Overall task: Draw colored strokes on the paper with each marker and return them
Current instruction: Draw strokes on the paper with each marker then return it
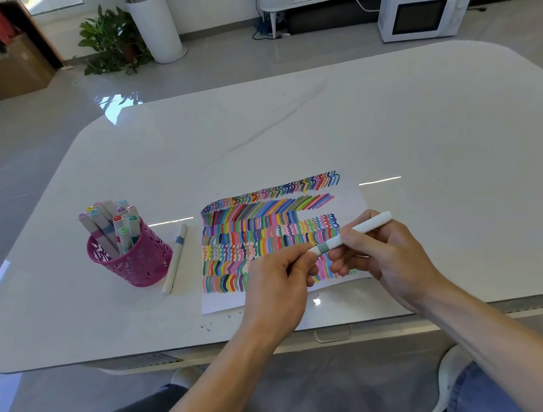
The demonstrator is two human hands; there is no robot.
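- A white marker (352, 233) with a grey-green band is held in both hands above the lower right part of the paper (347, 196).
- The right hand (385, 253) grips the marker's barrel around its middle, fingers wrapped over it, with the far end of the marker sticking out up and to the right past the knuckles.
- The left hand (281, 281) pinches the near end of the same marker, just beside the grey-green band, between thumb and fingertips; whether a cap is on or coming off there cannot be told.
- The two hands sit close together, almost touching, both over the lowest rows of strokes.
- The paper lies flat on the white worktop (288, 128), nearly covered with rows of coloured wavy and slanted strokes.
- To the left of the paper, a pink perforated pen cup (136, 256) stands upright, holding a bunch of markers with coloured end caps.
- Between the cup and the paper, a single loose marker (175, 258) with a blue band lies on the worktop, just beside the cup and apart from both hands.
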